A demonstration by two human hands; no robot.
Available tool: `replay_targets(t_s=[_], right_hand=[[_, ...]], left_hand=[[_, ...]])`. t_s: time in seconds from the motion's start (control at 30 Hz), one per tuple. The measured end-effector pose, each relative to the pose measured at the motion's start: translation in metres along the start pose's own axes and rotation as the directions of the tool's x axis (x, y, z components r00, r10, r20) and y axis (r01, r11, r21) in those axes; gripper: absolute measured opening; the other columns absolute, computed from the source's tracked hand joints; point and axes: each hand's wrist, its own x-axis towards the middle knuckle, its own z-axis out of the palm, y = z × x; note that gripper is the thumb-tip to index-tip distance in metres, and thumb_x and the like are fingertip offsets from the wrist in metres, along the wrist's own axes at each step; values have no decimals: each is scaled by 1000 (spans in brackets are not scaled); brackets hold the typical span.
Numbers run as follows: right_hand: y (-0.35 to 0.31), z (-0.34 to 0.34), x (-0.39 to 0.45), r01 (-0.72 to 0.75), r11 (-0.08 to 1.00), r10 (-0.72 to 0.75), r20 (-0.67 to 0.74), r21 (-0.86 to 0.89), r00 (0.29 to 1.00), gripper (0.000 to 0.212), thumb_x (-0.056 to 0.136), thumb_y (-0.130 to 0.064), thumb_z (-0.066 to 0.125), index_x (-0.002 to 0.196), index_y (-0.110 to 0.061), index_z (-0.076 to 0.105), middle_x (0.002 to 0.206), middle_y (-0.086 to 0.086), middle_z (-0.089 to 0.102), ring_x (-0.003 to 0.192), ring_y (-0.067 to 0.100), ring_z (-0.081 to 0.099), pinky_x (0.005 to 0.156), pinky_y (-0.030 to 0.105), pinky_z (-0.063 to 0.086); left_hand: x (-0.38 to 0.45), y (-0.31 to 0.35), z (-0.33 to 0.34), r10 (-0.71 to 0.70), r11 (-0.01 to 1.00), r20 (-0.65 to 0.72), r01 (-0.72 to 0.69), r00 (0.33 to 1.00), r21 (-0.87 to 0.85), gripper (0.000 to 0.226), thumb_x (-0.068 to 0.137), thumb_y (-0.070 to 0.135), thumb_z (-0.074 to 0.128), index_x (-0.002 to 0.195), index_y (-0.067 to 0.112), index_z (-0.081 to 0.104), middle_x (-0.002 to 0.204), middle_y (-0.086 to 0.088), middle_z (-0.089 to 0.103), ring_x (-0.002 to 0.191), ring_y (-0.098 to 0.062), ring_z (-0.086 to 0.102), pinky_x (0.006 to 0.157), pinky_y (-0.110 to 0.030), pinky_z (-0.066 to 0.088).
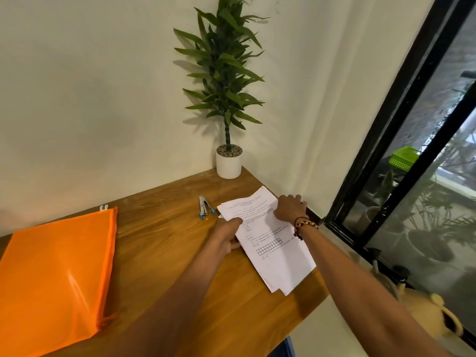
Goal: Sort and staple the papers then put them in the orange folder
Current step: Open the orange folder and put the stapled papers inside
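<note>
- Presently, a stack of printed papers (270, 243) is seen lying slanted near the right edge of the wooden counter (164, 243), its sheets slightly fanned at the near corner.
- The left hand (226, 235) is laid on the stack's left edge, fingers extended and thumb tucked against the paper side; whether any sheet is pinched cannot be told.
- The right hand (289, 208) is pressed flat on the far right part of the stack, fingers spread over the sheets and reaching past the counter's right edge; a braided bracelet (305, 225) is worn at the wrist.
- A stapler (205, 210) with blue tips is placed just left of the papers' far corner.
- The orange folder (54, 274) is set flat at the counter's left edge, well apart from the papers.
- A potted plant (228, 161) is stood at the far right corner.
</note>
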Motion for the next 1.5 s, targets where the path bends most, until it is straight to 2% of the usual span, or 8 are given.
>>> replay_targets(t_s=[0.2, 0.33, 0.6, 0.77, 0.87, 1.13, 1.37, 1.5], right_hand=[[1, 8, -5, -39, 963, 11, 107, 266, 994, 47, 90, -37, 59, 130, -12, 54, 131, 11, 59, 122, 32, 54, 103, 45, 49], [-15, 7, -33, -68, 838, -49, 198, 541, 979, 52, 90, -35, 73, 134, -13, 56, 133, -1, 58, 121, 24, 56, 97, 32, 47], [-88, 24, -82, 164, 810, -339, 221, 563, 915, 35, 94, -8, 66, 129, -8, 61, 130, 5, 66, 113, 24, 61, 97, 36, 50], [-134, 40, -99, 203, 784, -433, 282, 587, 856, 41, 94, -1, 66, 134, -4, 56, 136, 7, 62, 122, 27, 60, 103, 40, 50], [-157, 48, -106, 289, 793, -503, 310, 536, 807, 55, 95, -2, 65, 145, -8, 44, 141, 3, 56, 127, 23, 53, 94, 26, 43], [-168, 59, -104, 260, 888, -419, 437, 378, 796, 77, 90, -5, 72, 154, -20, 30, 151, 2, 48, 135, 26, 47, 100, 34, 46], [-169, 60, -97, 337, 902, -430, 487, 270, 761, 74, 89, -10, 73, 151, -23, 34, 148, 2, 52, 130, 31, 53, 105, 46, 50], [-176, 59, -100, 291, 922, -386, 528, 257, 757, 70, 89, -3, 72, 150, -16, 39, 151, 2, 49, 135, 27, 47, 98, 34, 49]], left_hand=[[4, -5, -15, -48, 998, -90, 44, 995, -44, 27, 97, 11, 61, 123, 9, 61, 112, -11, 74, 68, -11, 59, 54, -27, 44], [3, -14, -26, 3, 992, -63, -10, 998, -123, 33, 96, 6, 64, 128, 6, 60, 117, -14, 74, 80, -24, 74, 49, -31, 57], [-9, -13, -116, 64, 943, -164, -114, 984, -314, 46, 85, 7, 78, 128, 10, 62, 106, -15, 77, 84, -38, 77, 79, -59, 61], [-25, -21, -179, 118, 939, -358, -221, 926, -263, 51, 91, 24, 75, 134, 28, 48, 121, -5, 72, 98, -31, 75, 82, -57, 61], [-29, -28, -201, 192, 936, -412, -292, 891, -195, 52, 95, 29, 68, 139, 36, 41, 130, -4, 65, 108, -30, 70, 88, -56, 59], [-35, -46, -230, 207, 920, -440, -327, 874, -216, 30, 102, 23, 59, 130, 25, 49, 121, -14, 69, 98, -32, 72, 85, -52, 61], [-32, -47, -235, 278, 912, -471, -384, 837, -146, 33, 101, 20, 60, 132, 28, 52, 117, -6, 67, 102, -28, 70, 77, -43, 62], [-30, -45, -236, 344, 911, -556, -412, 757, 3, 21, 101, 29, 59, 114, 13, 63, 108, -8, 71, 100, -27, 70, 77, -37, 56]])
